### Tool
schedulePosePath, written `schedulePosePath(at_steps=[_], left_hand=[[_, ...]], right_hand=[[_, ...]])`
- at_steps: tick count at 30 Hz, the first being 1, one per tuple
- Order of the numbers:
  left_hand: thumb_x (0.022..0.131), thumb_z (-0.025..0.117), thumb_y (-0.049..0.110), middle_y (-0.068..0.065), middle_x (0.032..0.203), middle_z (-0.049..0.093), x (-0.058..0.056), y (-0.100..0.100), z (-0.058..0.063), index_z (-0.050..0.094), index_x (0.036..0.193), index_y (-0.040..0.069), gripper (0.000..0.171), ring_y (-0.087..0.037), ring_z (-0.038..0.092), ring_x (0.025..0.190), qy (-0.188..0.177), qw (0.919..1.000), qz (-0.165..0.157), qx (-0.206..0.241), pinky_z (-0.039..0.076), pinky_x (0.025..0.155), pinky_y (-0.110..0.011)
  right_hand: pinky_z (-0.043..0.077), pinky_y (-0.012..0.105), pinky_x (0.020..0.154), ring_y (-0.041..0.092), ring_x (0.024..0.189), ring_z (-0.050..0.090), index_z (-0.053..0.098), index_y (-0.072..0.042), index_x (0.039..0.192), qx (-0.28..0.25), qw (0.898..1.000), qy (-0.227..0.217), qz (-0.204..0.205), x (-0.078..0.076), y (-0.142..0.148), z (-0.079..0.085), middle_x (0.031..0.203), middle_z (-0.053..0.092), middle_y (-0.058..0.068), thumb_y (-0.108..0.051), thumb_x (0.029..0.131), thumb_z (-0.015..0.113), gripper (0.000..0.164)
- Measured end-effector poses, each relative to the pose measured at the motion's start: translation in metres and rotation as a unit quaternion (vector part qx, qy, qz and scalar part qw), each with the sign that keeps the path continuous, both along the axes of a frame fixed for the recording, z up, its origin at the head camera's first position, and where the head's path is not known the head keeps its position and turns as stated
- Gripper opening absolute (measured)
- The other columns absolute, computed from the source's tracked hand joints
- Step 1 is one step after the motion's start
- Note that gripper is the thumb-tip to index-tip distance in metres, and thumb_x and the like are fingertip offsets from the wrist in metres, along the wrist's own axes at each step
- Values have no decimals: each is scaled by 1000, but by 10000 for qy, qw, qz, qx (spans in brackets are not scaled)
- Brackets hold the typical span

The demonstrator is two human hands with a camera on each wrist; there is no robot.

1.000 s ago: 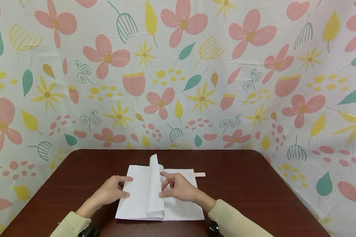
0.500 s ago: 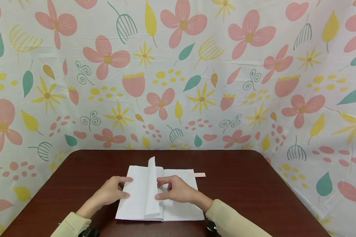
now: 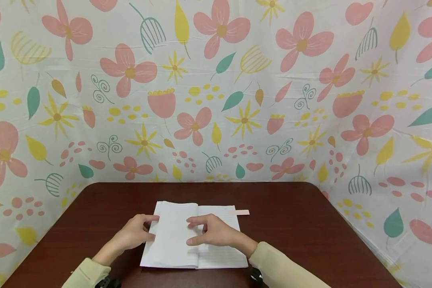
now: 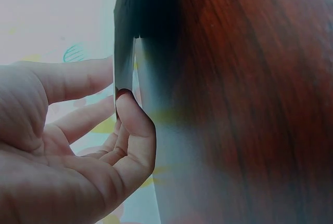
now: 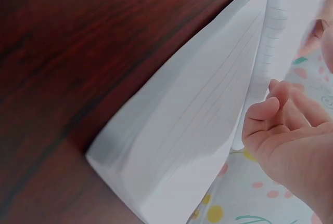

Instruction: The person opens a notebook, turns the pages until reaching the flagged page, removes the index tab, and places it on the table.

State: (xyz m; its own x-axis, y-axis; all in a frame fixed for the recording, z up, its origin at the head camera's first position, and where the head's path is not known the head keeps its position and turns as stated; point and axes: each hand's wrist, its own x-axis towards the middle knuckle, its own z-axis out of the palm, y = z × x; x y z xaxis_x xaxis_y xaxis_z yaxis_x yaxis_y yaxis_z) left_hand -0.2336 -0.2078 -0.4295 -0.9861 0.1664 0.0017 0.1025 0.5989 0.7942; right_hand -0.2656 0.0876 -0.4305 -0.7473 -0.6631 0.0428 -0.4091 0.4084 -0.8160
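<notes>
An open lined notebook lies on the table, its left and right pages spread nearly flat. A pale pink tab sticks out past its right edge. My left hand grips the notebook's left edge; in the left wrist view, the fingers of this hand curl around the edge of the stacked pages. Over the middle fold hovers my right hand, thumb and index finger apart with no page between them. The right wrist view has the right hand beside the notebook's lined page, its fingers loosely bent.
The dark brown wooden table extends around the notebook on all sides. A white cloth backdrop with flowers and leaves hangs behind it and along the right. Black devices are strapped at both wrists.
The upright, curling page has come down onto the left side, and my right hand has let it go after moving slightly left. My left hand has stayed at the left edge.
</notes>
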Motion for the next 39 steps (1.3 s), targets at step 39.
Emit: schedulePosePath(at_steps=[39], left_hand=[[87, 77, -3, -20, 121, 66, 2, 3, 3, 70, 132, 0, 46, -21, 67, 90, 100, 9981, 59, -609, 55, 70, -39]], right_hand=[[42, 23, 59, 9, 63, 52, 66, -3, 140, -367, 9989, 299, 29, 0, 14, 5, 125, 73, 12, -13, 93, 82, 51]])
